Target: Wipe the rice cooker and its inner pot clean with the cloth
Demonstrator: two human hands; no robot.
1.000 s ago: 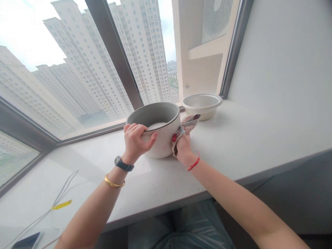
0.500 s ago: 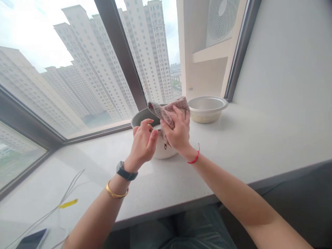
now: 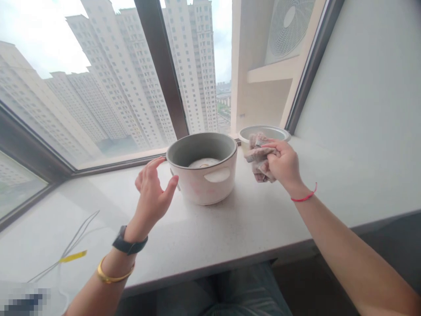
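Observation:
A round white pot (image 3: 204, 181) with a grey inside stands on the pale stone windowsill (image 3: 230, 224). My left hand (image 3: 151, 197) hovers just left of the pot, fingers apart, holding nothing. To the right of the pot, my right hand (image 3: 283, 164) is closed on a bunched patterned cloth (image 3: 259, 158), raised a little above the sill. A shallow metal bowl (image 3: 274, 131) sits behind the cloth in the corner by the window.
A thin white cable with a yellow tag (image 3: 70, 256) lies on the sill at the left. A blurred dark object (image 3: 24, 302) sits at the bottom left corner. The window glass runs along the back, a white wall stands at the right.
My left hand let go of the pot's rim and drew back to the left. My right hand lifted the cloth from the pot's side, over its rim, and carried it to the right.

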